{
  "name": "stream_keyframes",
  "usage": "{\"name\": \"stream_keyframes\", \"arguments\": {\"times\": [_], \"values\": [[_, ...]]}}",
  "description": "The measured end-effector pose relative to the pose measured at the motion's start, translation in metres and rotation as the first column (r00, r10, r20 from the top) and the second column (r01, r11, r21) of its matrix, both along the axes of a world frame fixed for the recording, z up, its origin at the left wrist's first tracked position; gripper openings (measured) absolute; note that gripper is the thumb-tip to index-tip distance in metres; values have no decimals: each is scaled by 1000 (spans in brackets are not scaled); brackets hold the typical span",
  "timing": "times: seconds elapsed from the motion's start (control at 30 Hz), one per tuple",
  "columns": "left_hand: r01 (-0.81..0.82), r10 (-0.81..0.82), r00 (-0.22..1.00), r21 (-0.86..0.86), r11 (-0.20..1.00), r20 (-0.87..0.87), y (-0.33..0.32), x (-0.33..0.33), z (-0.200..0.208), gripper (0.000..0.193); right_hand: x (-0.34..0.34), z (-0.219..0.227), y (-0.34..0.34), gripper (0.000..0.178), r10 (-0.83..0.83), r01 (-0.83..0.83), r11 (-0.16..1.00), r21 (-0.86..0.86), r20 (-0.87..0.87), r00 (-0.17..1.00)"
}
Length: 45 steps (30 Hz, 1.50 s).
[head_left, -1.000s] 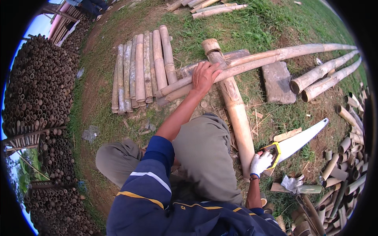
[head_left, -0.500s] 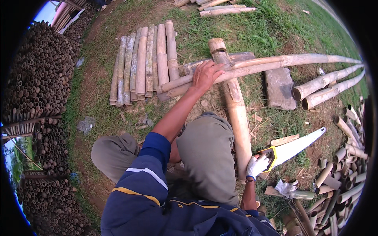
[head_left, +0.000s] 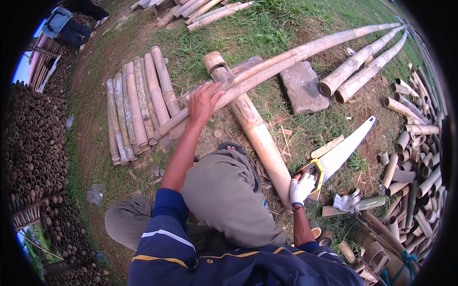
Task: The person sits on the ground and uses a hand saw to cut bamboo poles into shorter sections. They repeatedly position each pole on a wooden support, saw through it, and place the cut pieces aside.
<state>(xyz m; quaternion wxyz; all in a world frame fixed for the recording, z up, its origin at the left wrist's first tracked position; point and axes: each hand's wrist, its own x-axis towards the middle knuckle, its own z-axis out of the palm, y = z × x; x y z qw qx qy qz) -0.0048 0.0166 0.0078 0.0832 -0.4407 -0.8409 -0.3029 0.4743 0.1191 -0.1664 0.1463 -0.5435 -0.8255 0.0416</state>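
Note:
My bare left hand (head_left: 204, 101) grips a long bamboo pole (head_left: 296, 56) near its left end, fingers curled over the top. A pair of poles seems to lie there side by side. They cross a thick bamboo post (head_left: 261, 136) lying on the ground, notched near its far end. My right hand (head_left: 302, 188), in a white glove, is closed round the yellow-and-black handle of a hand saw (head_left: 339, 159). The blade points away to the far right, low over the grass and apart from the poles. My bent knee (head_left: 224, 190) is between my arms.
Cut bamboo lengths (head_left: 138, 102) lie in a row at left. A stone block (head_left: 304, 88) sits beyond the post, beside two more long poles (head_left: 362, 59). Offcuts (head_left: 420, 176) heap at right, near a loose white glove (head_left: 347, 201). Another person (head_left: 67, 26) shows at far left.
The view has turned, so the ground things appear further left and another person shows at far left. My left hand stays on the pole; my right still holds the saw.

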Motion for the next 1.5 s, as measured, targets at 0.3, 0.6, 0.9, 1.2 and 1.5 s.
{"name": "stream_keyframes", "arguments": {"times": [0.3,0.6,0.9,1.2,1.5], "values": [[-10,11,1000,-6,1000,25,1,-2,3,40,-3,2,-4,24,-26,25,999,-31,-45,999],[-4,4,999,-10,1000,-35,-3,-6,-2,40,-4,4,-4,24,-30,29,999,-41,-34,999],[-74,75,997,-91,993,6,-10,0,2,49,-2,5,-2,31,25,-25,1000,8,-33,999],[-106,107,994,-56,993,19,-30,-3,-4,53,-6,2,-5,38,-32,35,998,-43,54,998],[-84,88,995,-84,993,49,-45,-7,0,52,0,-12,-1,31,-10,9,1000,11,90,996]]}}
